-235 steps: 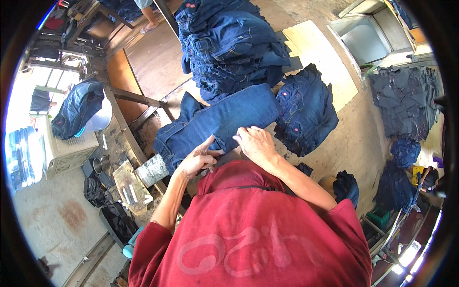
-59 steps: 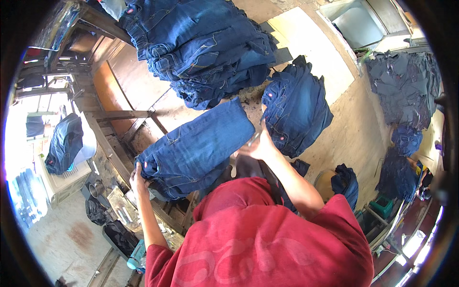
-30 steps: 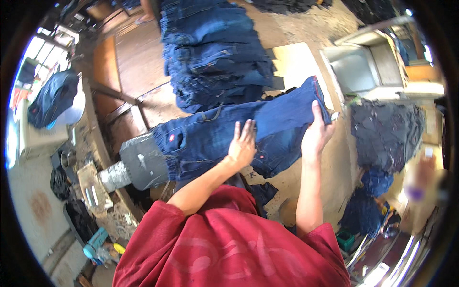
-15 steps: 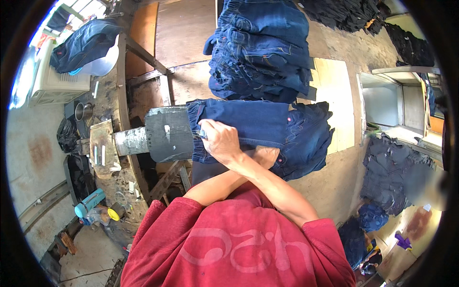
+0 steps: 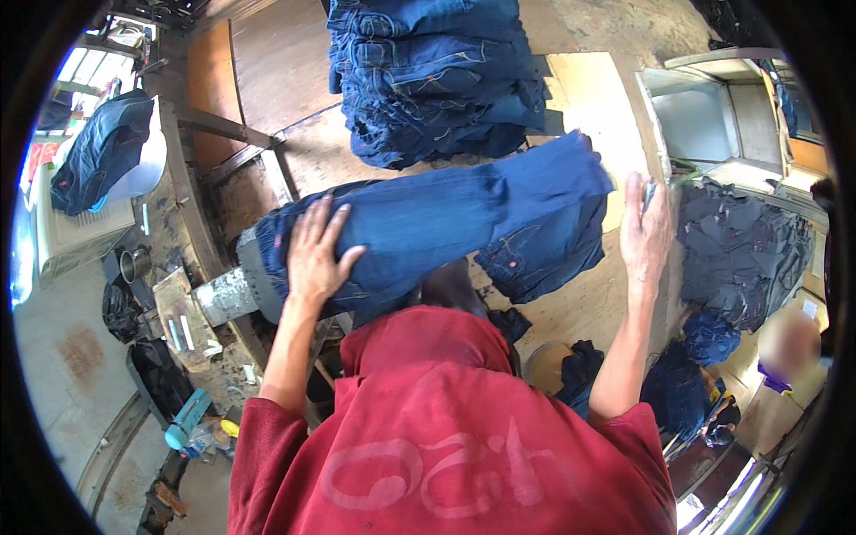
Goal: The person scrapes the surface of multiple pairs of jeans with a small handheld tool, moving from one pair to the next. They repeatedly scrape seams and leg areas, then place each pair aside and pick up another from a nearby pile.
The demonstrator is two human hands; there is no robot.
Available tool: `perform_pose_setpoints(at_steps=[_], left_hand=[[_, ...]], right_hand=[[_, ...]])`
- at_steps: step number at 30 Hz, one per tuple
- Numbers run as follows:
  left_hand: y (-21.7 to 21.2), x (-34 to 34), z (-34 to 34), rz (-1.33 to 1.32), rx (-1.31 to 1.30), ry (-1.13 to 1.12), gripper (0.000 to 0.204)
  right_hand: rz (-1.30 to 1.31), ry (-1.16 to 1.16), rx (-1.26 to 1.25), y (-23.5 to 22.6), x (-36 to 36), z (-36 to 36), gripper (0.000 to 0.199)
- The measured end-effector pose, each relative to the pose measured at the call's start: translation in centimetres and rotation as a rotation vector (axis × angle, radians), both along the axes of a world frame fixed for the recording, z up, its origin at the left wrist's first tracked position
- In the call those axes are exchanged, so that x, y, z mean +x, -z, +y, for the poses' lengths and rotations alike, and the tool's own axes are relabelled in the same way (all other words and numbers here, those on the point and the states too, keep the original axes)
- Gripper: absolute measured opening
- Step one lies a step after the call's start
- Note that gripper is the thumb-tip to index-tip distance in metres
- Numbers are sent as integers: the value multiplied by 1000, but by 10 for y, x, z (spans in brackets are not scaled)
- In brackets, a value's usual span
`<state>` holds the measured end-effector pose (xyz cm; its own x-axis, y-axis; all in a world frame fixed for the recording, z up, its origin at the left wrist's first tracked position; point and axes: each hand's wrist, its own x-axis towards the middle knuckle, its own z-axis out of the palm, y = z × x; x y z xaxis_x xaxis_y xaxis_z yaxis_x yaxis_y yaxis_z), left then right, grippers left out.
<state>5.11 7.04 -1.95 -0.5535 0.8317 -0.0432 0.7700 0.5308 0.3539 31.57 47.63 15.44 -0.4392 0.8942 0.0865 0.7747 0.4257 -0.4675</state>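
Note:
Dark blue denim trousers (image 5: 419, 223) are pulled over a grey board (image 5: 256, 267) on a metal arm. My left hand (image 5: 314, 254) lies flat on their left end, fingers spread. Out to the right, beyond the far end of the denim, my right hand (image 5: 646, 236) is raised with its fingers closed. A small grey-blue piece (image 5: 650, 194) shows between them; its kind is too small to make out. A second part of the trousers (image 5: 544, 259) hangs down on the near side.
A tall pile of folded jeans (image 5: 437, 80) stands beyond the board. Dark garments (image 5: 736, 250) lie at the right, near blue denim heaps (image 5: 678, 383). A wooden bench (image 5: 201, 214) at the left carries a metal cup (image 5: 134, 265). Denim drapes over a pale bin (image 5: 107, 160).
My crossed arms have come apart. The left hand has moved to the denim's left end, the right hand away to the right. The trousers now cover more of the board and stretch farther right.

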Motion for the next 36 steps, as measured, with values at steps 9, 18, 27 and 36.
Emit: perform_pose_setpoints(at_steps=[9,18,27,36], left_hand=[[-31,-10,62,110,72,-89,83],[81,-17,211,-43,106,155,79],[64,-58,237,-392,34,316,57],[83,-60,237,-553,126,192,38]], right_hand=[[-19,-118,-382,60,-9,-141,16],[259,-291,-252,129,-97,-222,23],[163,-353,45,169,-133,-213,22],[-82,-379,-25,173,-152,-211,12]])
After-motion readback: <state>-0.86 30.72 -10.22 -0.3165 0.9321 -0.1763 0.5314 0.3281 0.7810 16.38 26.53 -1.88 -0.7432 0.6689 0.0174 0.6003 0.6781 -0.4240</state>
